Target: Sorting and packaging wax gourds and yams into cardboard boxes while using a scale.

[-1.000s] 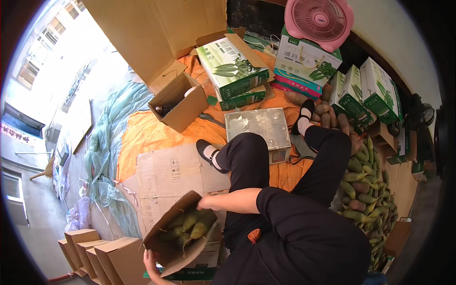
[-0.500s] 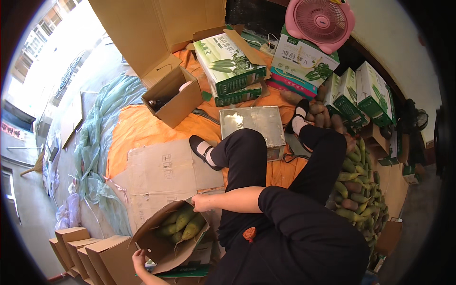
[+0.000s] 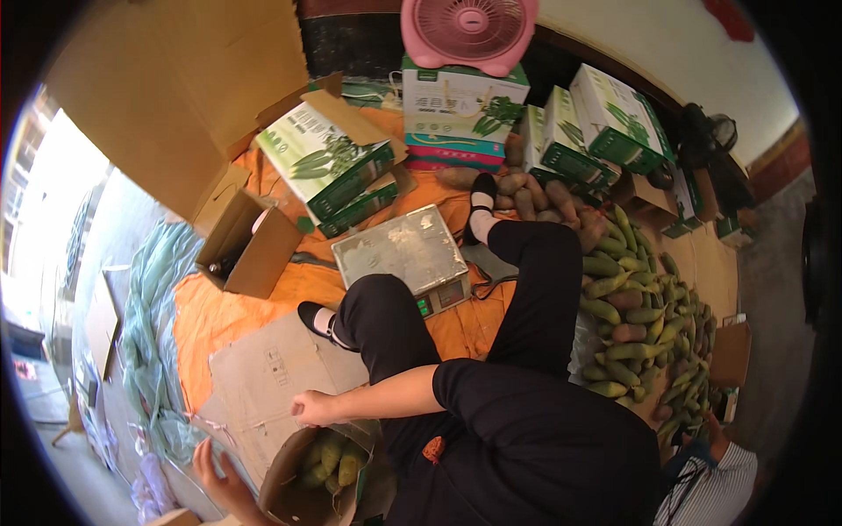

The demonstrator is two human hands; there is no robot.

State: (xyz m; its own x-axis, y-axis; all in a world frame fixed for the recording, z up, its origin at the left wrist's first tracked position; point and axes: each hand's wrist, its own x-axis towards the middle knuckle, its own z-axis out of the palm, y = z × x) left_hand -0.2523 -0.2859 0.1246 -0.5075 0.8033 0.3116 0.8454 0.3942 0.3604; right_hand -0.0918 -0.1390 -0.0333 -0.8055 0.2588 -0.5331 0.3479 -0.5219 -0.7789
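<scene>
In front of me on the left stands an open brown carton (image 3: 285,478) holding several green radishes (image 3: 331,456). My right hand (image 3: 314,408) is at the carton's far rim, its fingers curled closed with nothing visible in them. Whether it touches the cardboard, I cannot tell. Left of the carton, my left hand (image 3: 221,478) is raised with its fingers spread and nothing in it. Beneath the carton's far side lies a flattened cardboard sheet (image 3: 272,368).
A scale (image 3: 403,250) sits ahead on an orange sheet (image 3: 219,320). On the right lies a large heap of green radishes (image 3: 636,333). Printed cartons (image 3: 329,158) and a pink fan (image 3: 469,31) stand behind. Another person's striped sleeve (image 3: 737,482) shows at lower right.
My view has turned to the right. My left hand has come off the carton's near-left edge and opened. My right hand no longer visibly grips the flap.
</scene>
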